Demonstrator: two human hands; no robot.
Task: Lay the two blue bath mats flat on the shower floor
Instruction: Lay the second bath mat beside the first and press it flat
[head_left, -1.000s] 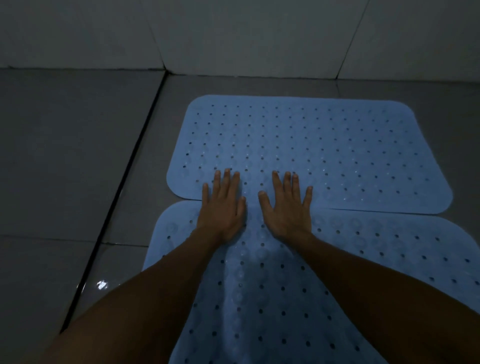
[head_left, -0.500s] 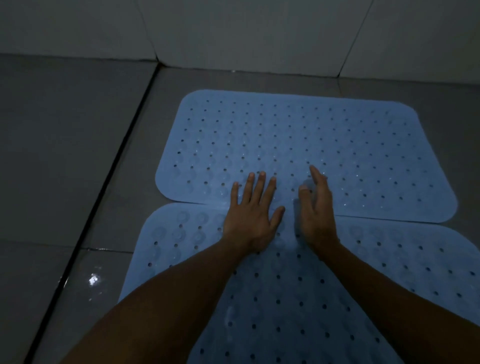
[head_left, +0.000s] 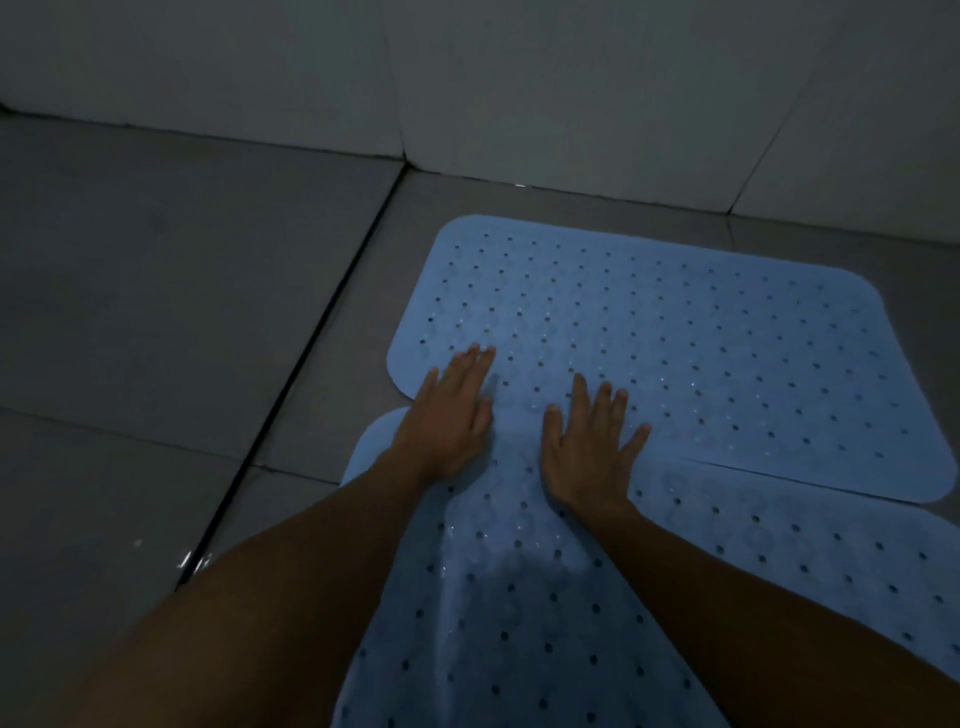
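Two light blue perforated bath mats lie on the grey tiled shower floor. The far mat (head_left: 701, 353) lies flat near the wall. The near mat (head_left: 519, 597) runs toward me, and its far edge overlaps the far mat's near edge. My left hand (head_left: 449, 415) rests palm down, fingers together, at the far mat's near left corner where the mats meet. My right hand (head_left: 589, 441) is pressed flat with fingers spread on the overlap just to its right. Neither hand holds anything. My forearms cover part of the near mat.
Pale wall tiles (head_left: 519, 104) rise just behind the far mat. A dark grout channel (head_left: 291, 374) runs diagonally through the floor left of the mats. A small wet glint (head_left: 192, 561) shows beside my left forearm. Bare grey tiles (head_left: 156, 286) spread to the left.
The view has swung left, so the mats sit further right in frame. My left hand has slid left toward the far mat's corner, and my right hand has flattened with spread fingers.
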